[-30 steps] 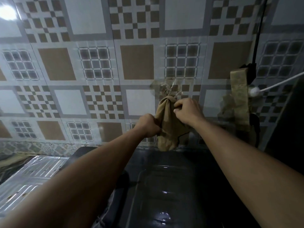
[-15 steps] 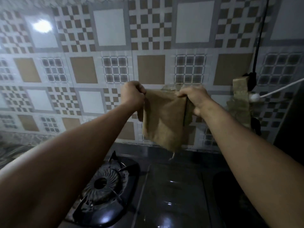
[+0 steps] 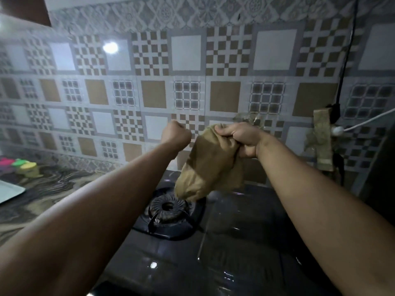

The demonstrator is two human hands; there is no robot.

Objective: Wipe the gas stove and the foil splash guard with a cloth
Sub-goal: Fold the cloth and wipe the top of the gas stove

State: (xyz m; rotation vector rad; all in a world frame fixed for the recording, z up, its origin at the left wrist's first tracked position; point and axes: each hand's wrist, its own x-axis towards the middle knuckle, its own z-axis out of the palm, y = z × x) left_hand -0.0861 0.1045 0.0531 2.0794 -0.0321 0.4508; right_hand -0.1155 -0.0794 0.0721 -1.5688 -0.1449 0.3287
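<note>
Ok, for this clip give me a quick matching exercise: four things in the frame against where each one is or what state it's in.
Things:
1. cloth
2. left hand
3. burner
4. colourful containers

Places or states:
A. closed in a fist, holding nothing
B. on the countertop at far left
C. on the dark stove, below the cloth
D. bunched in the right hand, hanging down

Pairs: 1-D, 2-A, 3-C, 4-B
</note>
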